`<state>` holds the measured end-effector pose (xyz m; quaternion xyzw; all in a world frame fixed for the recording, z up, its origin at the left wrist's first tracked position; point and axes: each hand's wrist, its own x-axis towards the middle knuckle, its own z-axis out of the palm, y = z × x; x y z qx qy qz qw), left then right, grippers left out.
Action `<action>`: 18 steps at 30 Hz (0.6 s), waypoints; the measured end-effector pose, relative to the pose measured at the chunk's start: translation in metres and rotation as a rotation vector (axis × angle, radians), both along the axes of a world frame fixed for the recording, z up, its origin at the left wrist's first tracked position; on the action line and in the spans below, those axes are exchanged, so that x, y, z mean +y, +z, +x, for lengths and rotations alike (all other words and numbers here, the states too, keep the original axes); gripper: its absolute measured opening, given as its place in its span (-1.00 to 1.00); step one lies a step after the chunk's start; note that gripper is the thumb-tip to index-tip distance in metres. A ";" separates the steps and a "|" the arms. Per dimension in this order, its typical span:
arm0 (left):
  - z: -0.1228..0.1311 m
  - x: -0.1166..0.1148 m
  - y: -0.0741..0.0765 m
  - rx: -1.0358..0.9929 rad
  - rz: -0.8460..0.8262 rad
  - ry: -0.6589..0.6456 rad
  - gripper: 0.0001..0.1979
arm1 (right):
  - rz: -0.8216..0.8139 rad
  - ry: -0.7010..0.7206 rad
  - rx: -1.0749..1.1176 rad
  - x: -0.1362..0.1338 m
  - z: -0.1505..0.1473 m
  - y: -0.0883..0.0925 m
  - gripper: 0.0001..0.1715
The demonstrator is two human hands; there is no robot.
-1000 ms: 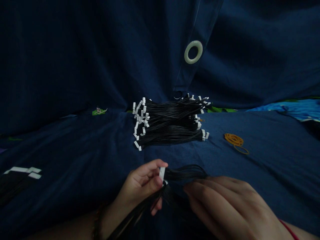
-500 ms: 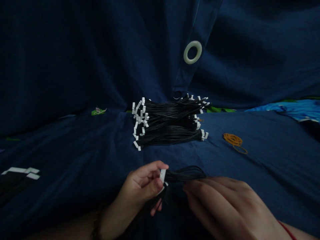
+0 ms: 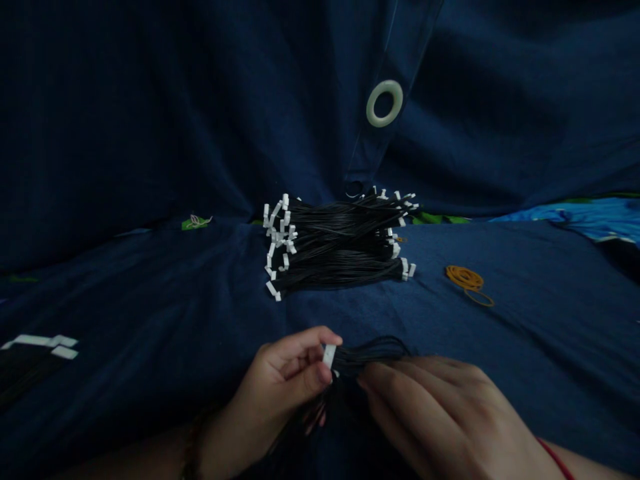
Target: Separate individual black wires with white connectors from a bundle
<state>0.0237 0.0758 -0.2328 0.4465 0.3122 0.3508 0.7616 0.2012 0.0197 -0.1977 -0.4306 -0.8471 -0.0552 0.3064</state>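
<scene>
Item: black wire bundle (image 3: 373, 350), held at the near edge of a blue cloth (image 3: 150, 300).
Left hand (image 3: 285, 380) pinches the bundle's white connector (image 3: 329, 355) between thumb and forefinger. Right hand (image 3: 440, 413) lies palm-down over the wires, its grip hidden. Behind them is a stack of wire harnesses (image 3: 340, 250); to its right, orange rubber bands (image 3: 465, 278).

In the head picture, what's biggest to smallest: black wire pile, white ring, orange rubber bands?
1. Black wire pile, clearly largest.
2. Orange rubber bands and white ring look alike; the ring is farther back, so unranked.
</scene>
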 end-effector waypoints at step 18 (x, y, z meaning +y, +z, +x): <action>-0.009 0.031 0.015 0.058 0.017 0.322 -0.65 | -0.244 0.034 -0.355 -0.005 0.001 -0.006 -0.67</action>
